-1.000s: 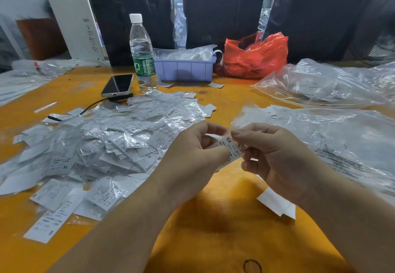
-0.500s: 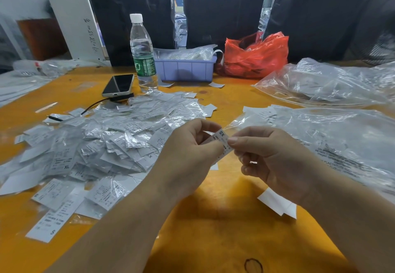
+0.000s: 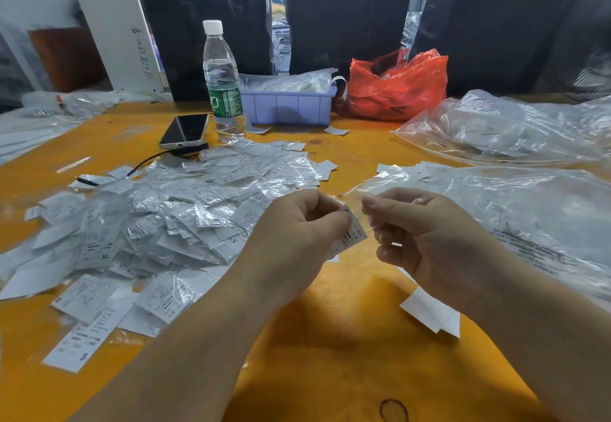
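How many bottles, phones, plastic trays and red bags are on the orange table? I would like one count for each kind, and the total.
Water bottle: 1
Phone: 1
Purple tray: 1
Red bag: 1
Total: 4

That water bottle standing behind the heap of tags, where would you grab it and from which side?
Probably round the clear body of the bottle, just above its green label: it stands upright and round, so fingers wrap it easily. Come from the front, over the pile of tags, since the phone lies close on its left and the purple tray on its right.
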